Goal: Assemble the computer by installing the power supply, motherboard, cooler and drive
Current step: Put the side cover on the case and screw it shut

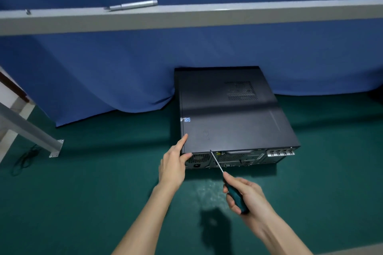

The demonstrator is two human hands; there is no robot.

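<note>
The computer case (228,113) lies flat on its side with the cover panel on, so the power supply, motherboard, cooler and drive are hidden. Whether the job is beginning or nearly closed up cannot be told. The left hand (173,163) pinches the case's near corner between forefinger and thumb. Just beside it, the right hand (246,196) curls round the handle of a screwdriver (217,162), whose tip meets the rear panel's upper edge, probably at a cover screw. Beneath both hands is a green mat (103,192). Beyond the case hangs a blue cloth (103,68), and above that runs a grey rail (207,16) carrying a silver cylindrical tool (132,5).
</note>
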